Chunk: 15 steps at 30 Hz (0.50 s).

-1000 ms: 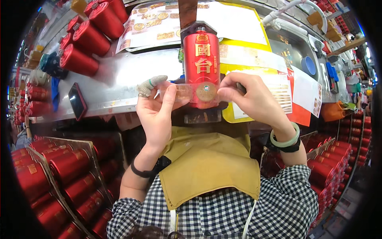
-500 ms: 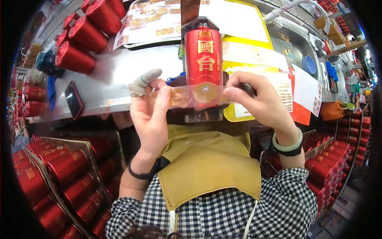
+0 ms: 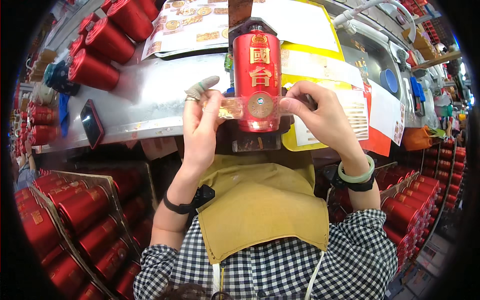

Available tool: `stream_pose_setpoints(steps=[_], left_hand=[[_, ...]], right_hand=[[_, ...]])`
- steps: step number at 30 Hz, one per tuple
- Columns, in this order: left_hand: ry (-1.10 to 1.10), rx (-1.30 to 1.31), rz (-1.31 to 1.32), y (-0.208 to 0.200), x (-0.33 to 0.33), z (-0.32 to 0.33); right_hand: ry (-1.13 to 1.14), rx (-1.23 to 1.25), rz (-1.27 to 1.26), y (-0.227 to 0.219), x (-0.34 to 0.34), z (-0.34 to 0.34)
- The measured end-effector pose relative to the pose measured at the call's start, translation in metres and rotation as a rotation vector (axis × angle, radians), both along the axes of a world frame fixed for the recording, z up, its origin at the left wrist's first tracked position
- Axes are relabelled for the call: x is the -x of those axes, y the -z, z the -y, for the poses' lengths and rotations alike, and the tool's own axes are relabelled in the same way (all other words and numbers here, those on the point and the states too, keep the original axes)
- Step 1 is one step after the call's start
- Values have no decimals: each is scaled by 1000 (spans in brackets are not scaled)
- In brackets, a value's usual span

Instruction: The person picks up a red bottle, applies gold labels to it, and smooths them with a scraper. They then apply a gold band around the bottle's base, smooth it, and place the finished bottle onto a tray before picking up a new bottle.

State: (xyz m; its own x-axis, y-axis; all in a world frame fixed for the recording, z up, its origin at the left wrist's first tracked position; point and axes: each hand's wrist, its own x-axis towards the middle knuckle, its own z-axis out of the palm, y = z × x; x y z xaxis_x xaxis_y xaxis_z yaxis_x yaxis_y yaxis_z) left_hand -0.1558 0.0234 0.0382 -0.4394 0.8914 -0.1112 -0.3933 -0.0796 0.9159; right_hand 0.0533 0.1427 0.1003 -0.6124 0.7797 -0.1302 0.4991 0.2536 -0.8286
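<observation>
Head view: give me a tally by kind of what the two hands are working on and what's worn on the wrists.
Upright red bottle: 1
Clear label strip, pinched by the left hand and the right hand across the bottle: 1
Green bangle, right wrist: 1
Black wristbands, one on each wrist: 2
Total: 5

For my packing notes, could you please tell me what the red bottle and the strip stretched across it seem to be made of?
The red bottle looks like glazed ceramic or coated glass: glossy, with bright highlights. The strip, held between the left hand and right hand, seems clear plastic film; the bottle shows through it.
</observation>
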Motion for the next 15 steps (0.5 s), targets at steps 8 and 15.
stream_pose_setpoints(steps=[8,15], left_hand=[[187,81,-106,-22,2,3],[236,-60,-263,-34,5,4]], right_hand=[[4,65,0,9,-1,-2],[1,100,-5,6,2,-1]])
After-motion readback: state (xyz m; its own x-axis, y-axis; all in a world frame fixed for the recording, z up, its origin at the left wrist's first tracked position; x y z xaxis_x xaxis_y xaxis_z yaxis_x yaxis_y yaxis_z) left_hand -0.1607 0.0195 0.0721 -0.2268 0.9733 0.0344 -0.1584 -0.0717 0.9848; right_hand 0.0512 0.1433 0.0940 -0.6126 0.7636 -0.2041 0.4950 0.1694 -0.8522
